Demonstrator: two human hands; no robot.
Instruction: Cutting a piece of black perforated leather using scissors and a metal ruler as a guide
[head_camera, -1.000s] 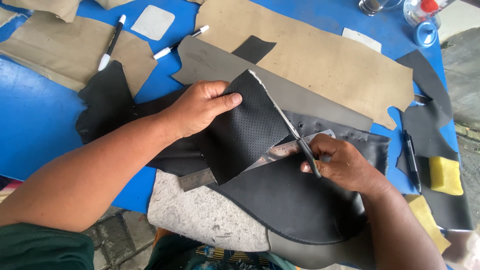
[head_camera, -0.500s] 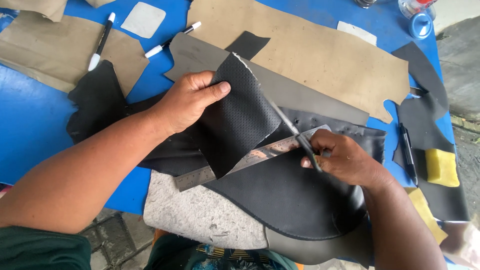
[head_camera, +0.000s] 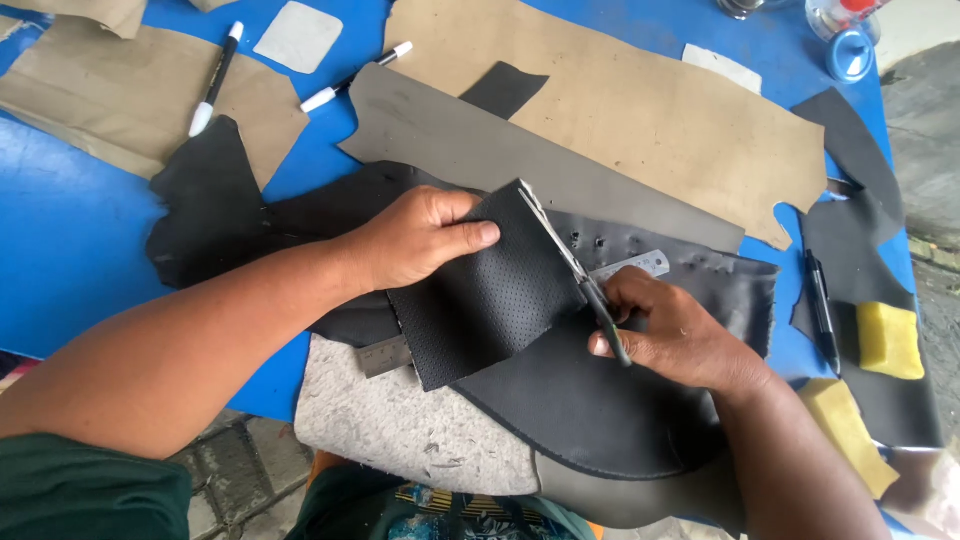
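The perforated black leather piece (head_camera: 490, 300) now lies flatter than half a second ago, near the blue tabletop's (head_camera: 60, 270) front edge, pinched at its upper edge by the left hand (head_camera: 420, 235) while the right hand (head_camera: 670, 330) grips the scissors (head_camera: 575, 270), blades along its right edge.

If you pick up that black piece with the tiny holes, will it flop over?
Probably floppy: the perforated piece bends where the left hand lifts its edge. It is likely light, since the fingers alone hold it. It seems thin, as the scissors in the right hand are at its edge.
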